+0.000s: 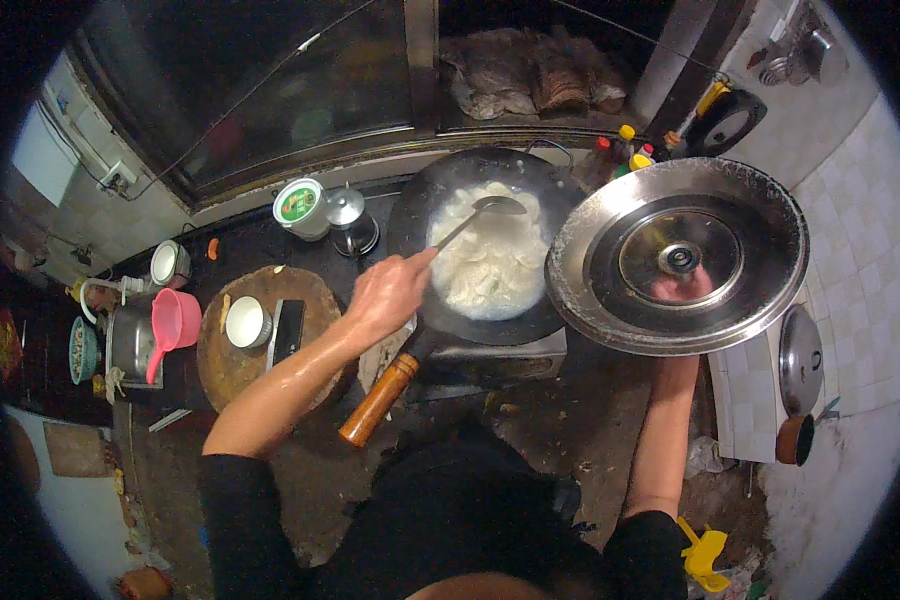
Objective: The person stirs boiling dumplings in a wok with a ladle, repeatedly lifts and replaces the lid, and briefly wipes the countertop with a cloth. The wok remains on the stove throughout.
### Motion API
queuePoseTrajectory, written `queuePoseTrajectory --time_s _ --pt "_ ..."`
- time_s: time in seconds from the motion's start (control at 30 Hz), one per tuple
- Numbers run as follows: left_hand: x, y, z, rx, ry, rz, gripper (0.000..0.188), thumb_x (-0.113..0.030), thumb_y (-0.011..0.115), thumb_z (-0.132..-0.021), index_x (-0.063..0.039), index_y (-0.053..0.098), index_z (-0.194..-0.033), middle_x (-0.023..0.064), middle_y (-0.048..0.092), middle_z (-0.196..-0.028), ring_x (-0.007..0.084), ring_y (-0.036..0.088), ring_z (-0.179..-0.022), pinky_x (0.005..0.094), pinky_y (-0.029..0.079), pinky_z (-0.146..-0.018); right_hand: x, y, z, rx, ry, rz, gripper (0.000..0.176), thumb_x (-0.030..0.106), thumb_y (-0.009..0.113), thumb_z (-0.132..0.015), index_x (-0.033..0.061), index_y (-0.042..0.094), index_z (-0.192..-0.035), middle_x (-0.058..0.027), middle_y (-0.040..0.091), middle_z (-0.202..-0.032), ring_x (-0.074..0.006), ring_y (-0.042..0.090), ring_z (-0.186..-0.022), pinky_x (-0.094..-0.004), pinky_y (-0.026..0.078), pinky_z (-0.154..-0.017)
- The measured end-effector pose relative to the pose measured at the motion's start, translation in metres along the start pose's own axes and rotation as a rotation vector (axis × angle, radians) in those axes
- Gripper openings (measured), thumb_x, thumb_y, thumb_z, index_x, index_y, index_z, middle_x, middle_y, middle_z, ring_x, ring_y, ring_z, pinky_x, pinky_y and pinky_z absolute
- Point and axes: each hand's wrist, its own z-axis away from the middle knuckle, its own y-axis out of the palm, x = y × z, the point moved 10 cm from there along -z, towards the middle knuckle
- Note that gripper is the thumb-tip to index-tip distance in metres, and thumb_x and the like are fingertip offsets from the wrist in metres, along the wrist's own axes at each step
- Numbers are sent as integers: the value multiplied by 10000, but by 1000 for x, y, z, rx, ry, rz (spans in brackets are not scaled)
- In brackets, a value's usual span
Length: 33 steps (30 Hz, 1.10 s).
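Observation:
My left hand (386,300) grips a metal cooking spatula (461,227), its blade over the food. Below it sits a dark wok (412,199), its turned wooden handle (381,401) pointing toward me. Pale pieces, possibly dumplings, lie in cloudy white liquid (491,277) inside the wok. To the right, my right hand (682,285) holds up a large glass lid with a wide steel rim (769,217). That hand shows through the glass, around the central knob, with part of it hidden. The lid is apart from the food and overlaps the wok's right edge in view.
A round wooden chopping board (232,375) at left bears a white bowl (247,322) and a dark flat device (289,330). Beyond are a white tub (300,210) and glass pot (352,225). A pink dipper (174,322) rests by the sink (131,337). Bottles (600,157) stand behind the lid.

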Motion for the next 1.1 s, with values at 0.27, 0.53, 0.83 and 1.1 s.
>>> queuePoseTrajectory --time_s 0.27,0.53,0.83,1.1 --pt "9 -122 88 88 120 -334 324 -232 626 -892 -190 664 -1211 162 636 -900 342 638 -854 455 496 -754 -39 -19 -7 -38 357 -537 391 37 620 -887 25 529 -1267 -120 599 -1209 -215 602 -1043 -337 541 -853" --pt "0 -70 95 220 194 -457 355 -198 611 -883 -186 644 -1236 175 584 -811 355 629 -720 459 511 -609 -42 16 -2 -46 575 -830 418 17 646 -863 34 535 -1266 -102 608 -1180 -181 604 -943 -311 544 -750" --pt "-15 22 36 126 218 -372 464 -134 542 -878 -138 517 -1341 228 596 -833 374 636 -658 476 509 -562 5 -4 7 -39 -134 130 567 -14 707 -818 107 488 -1327 -99 580 -1234 -189 574 -1057 -312 512 -873" --pt "-20 32 -8 -23 173 -257 401 -133 516 -897 -125 578 -1293 225 636 -852 384 650 -706 491 521 -614 -28 -33 -6 -64 187 -138 329 97 664 -887 79 583 -1205 -87 629 -1097 -141 589 -910 -256 509 -704"
